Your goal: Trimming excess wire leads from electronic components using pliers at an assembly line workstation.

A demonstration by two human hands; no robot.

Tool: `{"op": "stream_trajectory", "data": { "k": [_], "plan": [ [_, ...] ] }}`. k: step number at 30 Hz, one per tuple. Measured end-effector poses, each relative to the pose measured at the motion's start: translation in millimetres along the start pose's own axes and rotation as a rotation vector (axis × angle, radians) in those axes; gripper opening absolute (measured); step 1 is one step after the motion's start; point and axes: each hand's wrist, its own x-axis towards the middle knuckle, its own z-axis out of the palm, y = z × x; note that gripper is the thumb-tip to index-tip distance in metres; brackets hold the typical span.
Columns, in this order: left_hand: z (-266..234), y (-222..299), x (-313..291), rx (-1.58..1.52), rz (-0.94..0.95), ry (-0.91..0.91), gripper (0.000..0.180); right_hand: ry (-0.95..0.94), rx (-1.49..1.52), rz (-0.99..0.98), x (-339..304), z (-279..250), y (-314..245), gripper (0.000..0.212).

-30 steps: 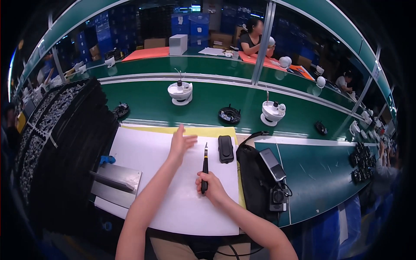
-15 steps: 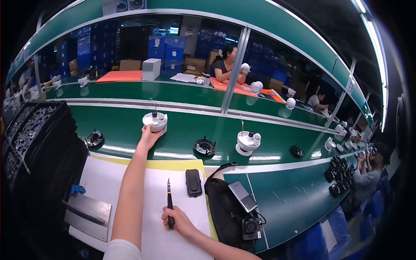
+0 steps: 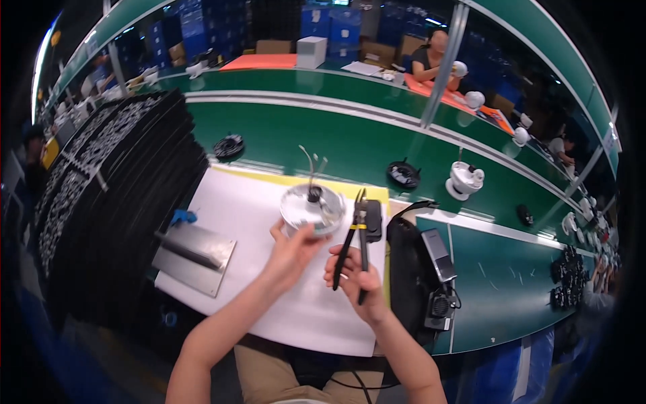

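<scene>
My left hand (image 3: 295,252) is closed round the lower near side of a white, bowl-shaped housing (image 3: 296,205), its fingers partly hidden beneath it. Thin wires and a small black part rise from the housing's open top. In my right hand (image 3: 362,286) is a pair of cutting pliers (image 3: 345,256) with black handles and yellow bands. The handles are spread, and the tool points away from me, just right of the housing. Both hands are over the white sheet (image 3: 262,310) on the bench. Behind the pliers' jaws lies a small black case (image 3: 374,222).
A tall stack of black trays (image 3: 134,195) fills the left side, near a metal plate with a handle (image 3: 219,266). Black round parts (image 3: 404,174) and another white housing (image 3: 465,180) sit on the green belt. A black bag (image 3: 406,262) and grey device (image 3: 439,254) lie right.
My left hand has brought the white housing off the green belt, toward me over the sheet. The pliers in my right hand have moved up beside it and their handles have spread. The view has shifted.
</scene>
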Motion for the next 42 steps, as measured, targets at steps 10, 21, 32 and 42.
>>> {"op": "stream_trajectory", "data": {
  "k": [10,21,32,42],
  "plan": [
    [-49,43,-103,0.565,-0.258,-0.002,0.060,-0.173,-0.140,0.302,-33,10,-63,0.095],
    [-42,91,-33,1.577,0.487,-0.129,0.013,-0.291,-0.076,0.790,43,-5,-80,0.095],
    [-28,91,-25,1.510,0.506,-0.033,0.011,-0.325,-0.077,1.088,76,-22,-80,0.099],
    [-33,83,-19,1.440,0.536,-0.027,0.009,-0.360,0.049,1.116,89,-28,-71,0.098]
  ]
}}
